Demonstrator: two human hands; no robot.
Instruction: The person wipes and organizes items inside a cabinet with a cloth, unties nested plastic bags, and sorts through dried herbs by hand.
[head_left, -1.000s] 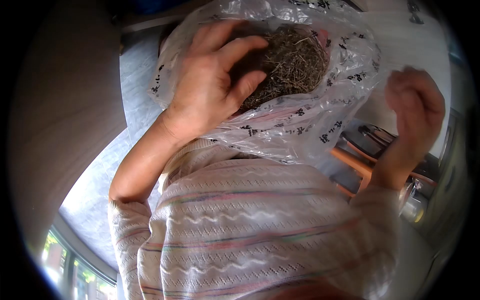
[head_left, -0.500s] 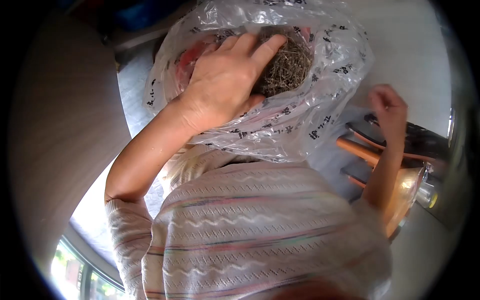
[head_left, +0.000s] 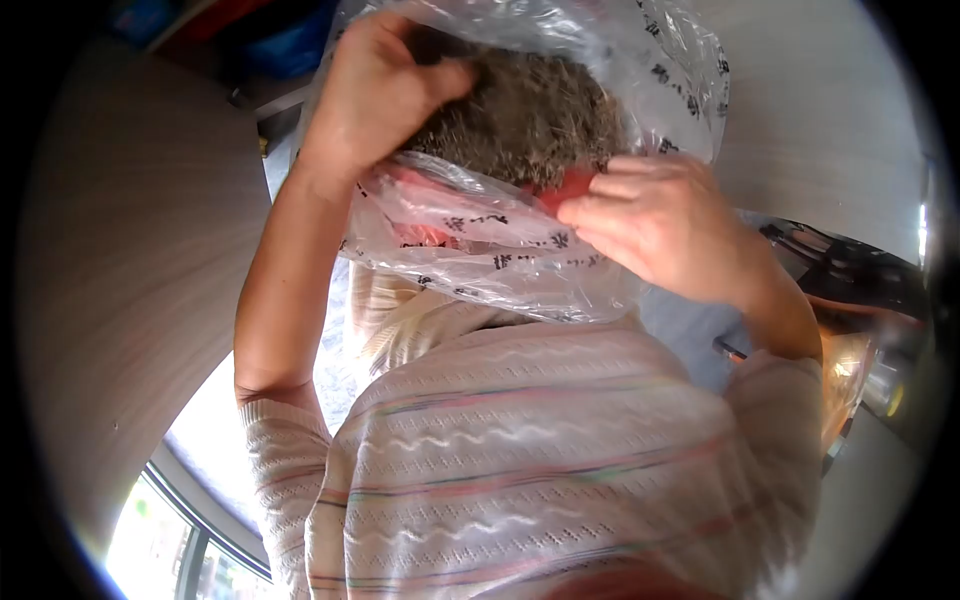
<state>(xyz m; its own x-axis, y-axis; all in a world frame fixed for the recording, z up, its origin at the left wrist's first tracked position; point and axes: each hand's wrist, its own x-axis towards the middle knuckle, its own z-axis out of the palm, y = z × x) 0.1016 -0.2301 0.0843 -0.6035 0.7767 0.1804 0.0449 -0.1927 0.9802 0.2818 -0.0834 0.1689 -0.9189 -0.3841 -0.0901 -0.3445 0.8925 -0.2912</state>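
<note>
A clear plastic bag (head_left: 530,280) with black printed characters is spread wide in front of my body. Inside it, a red inner bag (head_left: 425,185) surrounds a mass of dry, brown, twiggy plant material (head_left: 535,115). My left hand (head_left: 375,95) is at the left rim of the bags, fingers curled and thumb over the dry material; its fingertips are partly hidden. On the near right side, my right hand (head_left: 660,225) has its fingers closed on the edge of the red inner bag, close to the plant material.
Brown wooden panels (head_left: 140,250) rise on the left, and a pale surface (head_left: 820,120) lies at the right. Dark and orange items (head_left: 840,270) sit beyond my right forearm, with a clear container (head_left: 885,385) below. Blue material (head_left: 290,45) shows at the top left.
My right hand has come in from the far right to the red inner bag's edge. My left hand has moved left off the plant material to the rim, and the opening looks wider.
</note>
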